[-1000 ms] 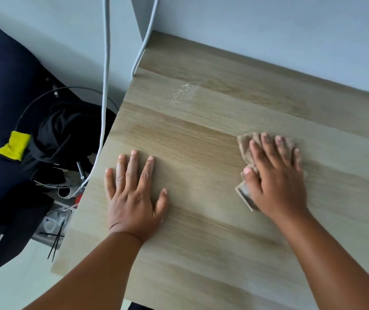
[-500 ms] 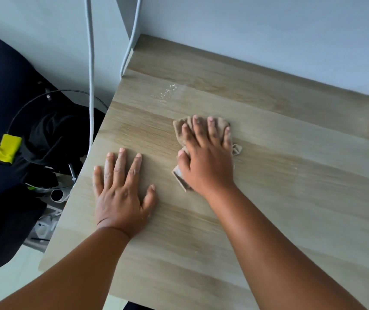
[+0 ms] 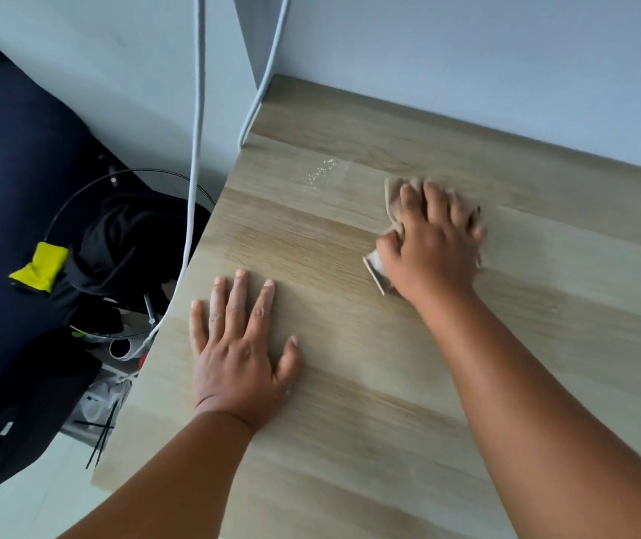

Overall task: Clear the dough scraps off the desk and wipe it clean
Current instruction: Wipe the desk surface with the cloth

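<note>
A beige cloth [image 3: 390, 196] lies bunched on the wooden desk [image 3: 544, 305], almost wholly under the right hand [image 3: 433, 247]. Only its edges show: a rumpled corner ahead of the index finger and a folded corner poking out beside the thumb, toward the left hand. The right hand presses down on it with the palm, fingers bent over the bundle and thumb tucked against its near side, so the cloth is gripped as well as pressed. The outer fingers are blurred.

Ahead of the right hand and a little toward the left, near but apart from the cloth, a small patch of pale crumbs or droplets [image 3: 322, 172] sits on the desk; whether it is dough or moisture cannot be told.

The left hand [image 3: 239, 355] lies flat on the desk, nearer the person than the right hand and well apart from it, fingers straight and spread, thumb out to the side, holding nothing.

Beyond the left hand's outer side, off the desk edge, two white cables [image 3: 194, 188] hang down the wall. Below them on the floor stands a dark bin or basket with a thin round rim [image 3: 77, 196], holding black fabric [image 3: 132, 250]. A yellow piece [image 3: 39, 268] lies just beside it on something dark blue. Nearer the person, a clear container [image 3: 95, 408] holds black cable ties.
</note>
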`<action>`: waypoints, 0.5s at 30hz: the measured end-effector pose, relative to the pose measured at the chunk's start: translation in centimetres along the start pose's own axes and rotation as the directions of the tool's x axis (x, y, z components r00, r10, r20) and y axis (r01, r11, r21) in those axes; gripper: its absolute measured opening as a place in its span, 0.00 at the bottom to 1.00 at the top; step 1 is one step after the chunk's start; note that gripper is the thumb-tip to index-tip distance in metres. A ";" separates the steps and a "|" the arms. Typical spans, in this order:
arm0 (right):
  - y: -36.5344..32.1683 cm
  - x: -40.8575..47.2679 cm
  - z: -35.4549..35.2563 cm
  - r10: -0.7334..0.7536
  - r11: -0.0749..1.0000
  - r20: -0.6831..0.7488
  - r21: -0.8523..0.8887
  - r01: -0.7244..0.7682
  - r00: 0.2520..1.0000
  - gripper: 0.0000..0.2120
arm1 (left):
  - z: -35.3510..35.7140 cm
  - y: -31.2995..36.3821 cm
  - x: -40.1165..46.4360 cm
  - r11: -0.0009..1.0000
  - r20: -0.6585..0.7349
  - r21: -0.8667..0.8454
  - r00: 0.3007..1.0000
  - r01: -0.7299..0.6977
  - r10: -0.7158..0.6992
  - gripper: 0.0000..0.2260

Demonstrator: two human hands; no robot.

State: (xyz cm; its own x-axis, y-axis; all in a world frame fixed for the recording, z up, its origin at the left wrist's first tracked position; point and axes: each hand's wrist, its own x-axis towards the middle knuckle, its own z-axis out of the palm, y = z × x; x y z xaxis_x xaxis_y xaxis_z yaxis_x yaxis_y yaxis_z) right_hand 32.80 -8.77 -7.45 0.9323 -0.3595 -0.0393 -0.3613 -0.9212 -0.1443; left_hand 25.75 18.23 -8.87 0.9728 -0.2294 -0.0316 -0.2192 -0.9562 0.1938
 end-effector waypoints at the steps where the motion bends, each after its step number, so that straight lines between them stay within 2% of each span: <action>1: -1.2 1.7 0.0 0.023 1.000 0.028 0.006 -0.023 0.999 0.34 | 0.0 0.0 0.0 1.000 0.002 0.002 1.000 0.000 0.000 0.34; 3: -4.0 4.5 0.3 0.017 1.000 0.063 0.008 -0.017 0.998 0.35 | 0.0 -0.1 -0.1 1.000 0.002 0.003 1.000 0.003 -0.003 0.34; 5: -6.8 5.6 0.5 -0.053 0.999 0.064 -0.002 0.053 0.997 0.35 | 0.0 0.0 0.0 1.000 0.002 0.002 1.000 0.004 -0.004 0.34; 9: -10.3 3.5 1.0 -0.304 0.953 0.097 0.017 0.304 0.948 0.34 | -0.1 0.1 0.0 1.000 0.010 -0.002 1.000 0.010 -0.010 0.34; 12: -9.2 0.0 1.2 -0.470 0.882 0.088 0.003 0.472 0.878 0.34 | 0.0 0.0 0.0 1.000 0.008 0.007 1.000 0.006 -0.006 0.35; 15: -5.1 -2.5 1.3 -0.515 0.857 0.038 0.001 0.515 0.857 0.33 | 0.0 -0.1 0.0 1.000 0.008 0.000 1.000 -0.004 0.004 0.34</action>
State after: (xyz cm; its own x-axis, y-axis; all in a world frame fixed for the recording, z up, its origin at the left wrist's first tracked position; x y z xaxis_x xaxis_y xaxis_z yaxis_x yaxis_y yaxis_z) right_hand 32.30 -2.95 -7.85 0.9851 0.1719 0.0026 0.1704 -0.9747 -0.1449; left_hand 25.77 18.29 -8.90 0.9713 -0.2349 -0.0385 -0.2233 -0.9552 0.1942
